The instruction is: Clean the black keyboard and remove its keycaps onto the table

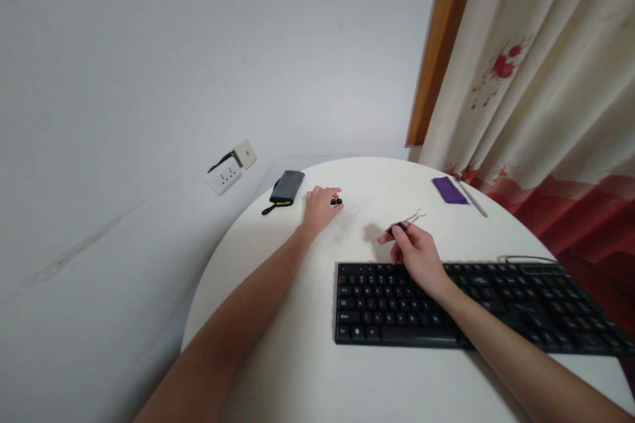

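Observation:
My left hand (321, 205) rests far out on the white table (268, 264), its thumb and forefinger apart on either side of small black keycaps (337, 201). Whether the fingertips touch them is hard to see. Over the top edge of a black keyboard (397, 307), my right hand (414, 248) is closed round the black handle of a wire keycap puller (413, 217). Its two thin, hooked metal prongs point away to the upper right. My right forearm crosses above the keyboard and hides some of its keys.
A grey pouch (288, 186) with a black loop lies left of my left hand. At the back right are a folded purple cloth (450, 190) and a thin pale stick (471, 197). The wall with a socket (224, 175) borders the table's left; a curtain (540, 79) hangs right.

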The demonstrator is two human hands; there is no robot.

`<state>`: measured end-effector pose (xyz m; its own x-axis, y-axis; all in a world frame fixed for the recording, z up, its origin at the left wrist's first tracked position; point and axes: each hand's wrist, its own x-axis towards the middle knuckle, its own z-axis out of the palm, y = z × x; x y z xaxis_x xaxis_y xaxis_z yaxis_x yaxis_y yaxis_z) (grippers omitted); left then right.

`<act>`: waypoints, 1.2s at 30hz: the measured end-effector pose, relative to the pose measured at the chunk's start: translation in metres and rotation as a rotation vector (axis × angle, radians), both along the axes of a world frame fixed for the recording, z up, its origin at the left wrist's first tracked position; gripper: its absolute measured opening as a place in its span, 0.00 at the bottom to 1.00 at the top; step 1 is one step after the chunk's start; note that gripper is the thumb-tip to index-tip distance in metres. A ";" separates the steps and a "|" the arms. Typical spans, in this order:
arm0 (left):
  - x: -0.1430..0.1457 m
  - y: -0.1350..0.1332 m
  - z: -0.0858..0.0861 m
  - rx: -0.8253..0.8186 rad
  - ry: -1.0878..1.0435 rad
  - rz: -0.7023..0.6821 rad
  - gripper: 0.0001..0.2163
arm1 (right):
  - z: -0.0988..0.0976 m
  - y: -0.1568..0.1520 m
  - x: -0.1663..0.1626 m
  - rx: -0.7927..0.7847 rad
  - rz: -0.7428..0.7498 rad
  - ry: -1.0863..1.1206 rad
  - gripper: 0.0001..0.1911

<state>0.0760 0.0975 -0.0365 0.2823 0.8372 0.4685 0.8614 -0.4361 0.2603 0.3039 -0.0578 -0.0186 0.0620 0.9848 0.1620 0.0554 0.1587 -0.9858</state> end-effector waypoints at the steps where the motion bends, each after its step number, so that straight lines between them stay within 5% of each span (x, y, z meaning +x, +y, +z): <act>1: 0.000 0.000 0.000 -0.003 0.002 0.001 0.18 | 0.000 0.000 0.000 0.000 -0.001 0.001 0.19; 15: 0.003 -0.002 0.003 -0.050 0.061 -0.060 0.07 | 0.000 0.000 0.001 -0.002 -0.005 -0.027 0.21; 36: 0.003 -0.002 0.002 0.028 -0.015 -0.022 0.07 | 0.007 -0.003 0.000 -0.016 -0.006 -0.069 0.20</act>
<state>0.0788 0.0956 -0.0350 0.2937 0.8174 0.4956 0.8475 -0.4625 0.2605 0.3035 -0.0609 -0.0115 0.0576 0.9869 0.1505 0.1239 0.1425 -0.9820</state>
